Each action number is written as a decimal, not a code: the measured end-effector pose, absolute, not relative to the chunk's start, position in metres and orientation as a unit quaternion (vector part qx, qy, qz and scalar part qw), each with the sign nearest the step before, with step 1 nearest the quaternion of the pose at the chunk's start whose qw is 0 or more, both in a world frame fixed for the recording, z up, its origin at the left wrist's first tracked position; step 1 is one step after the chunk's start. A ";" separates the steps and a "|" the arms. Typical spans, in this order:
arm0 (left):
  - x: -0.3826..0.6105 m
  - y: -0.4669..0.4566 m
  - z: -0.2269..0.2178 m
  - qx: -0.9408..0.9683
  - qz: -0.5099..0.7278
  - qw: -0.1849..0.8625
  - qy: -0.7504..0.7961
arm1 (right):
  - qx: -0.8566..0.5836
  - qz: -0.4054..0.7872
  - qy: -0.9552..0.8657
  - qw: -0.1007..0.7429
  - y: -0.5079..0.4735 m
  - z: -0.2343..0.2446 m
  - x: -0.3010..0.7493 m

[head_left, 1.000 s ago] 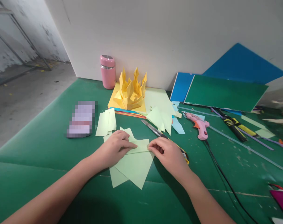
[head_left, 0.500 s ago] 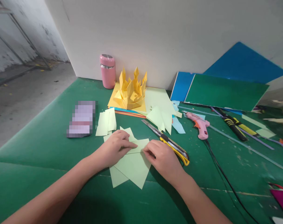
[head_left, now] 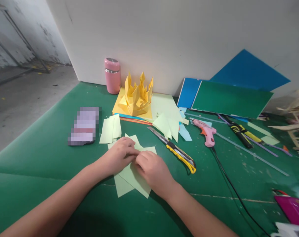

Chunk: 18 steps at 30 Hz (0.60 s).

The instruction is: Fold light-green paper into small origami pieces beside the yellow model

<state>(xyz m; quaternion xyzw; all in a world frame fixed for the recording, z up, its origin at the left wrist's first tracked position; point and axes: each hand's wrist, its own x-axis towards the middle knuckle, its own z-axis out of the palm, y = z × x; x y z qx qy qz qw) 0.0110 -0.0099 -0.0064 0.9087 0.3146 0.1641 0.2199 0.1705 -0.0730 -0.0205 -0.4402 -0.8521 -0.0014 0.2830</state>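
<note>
left hand (head_left: 119,154): yours, flat, pressing the pale green paper (head_left: 133,179)
right hand (head_left: 153,169): yours, fingers curled onto same paper
nearby: yellow utility knife (head_left: 177,152), untouched

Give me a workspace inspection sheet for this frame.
Surface: green mat, creased, with specks at right.
Job's things: pale green paper flat on the mat, partly under both hands.
Clutter: yellow utility knife, blade out, right of the hands; pink glue gun; yellow folded paper piece on stacked coloured sheets; pink flask; paper offcuts; green board leaning on the wall.
Grippers: left hand and right hand rest on the pale green paper, fingers meeting over it; grip hidden.
Cables: black cable runs from the pink glue gun toward the near right.
Surroundings: white wall behind; concrete floor at left.
</note>
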 end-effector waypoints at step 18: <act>0.007 -0.003 -0.008 0.899 0.177 0.244 0.318 | -0.444 0.032 -0.814 0.373 -0.071 -0.013 0.171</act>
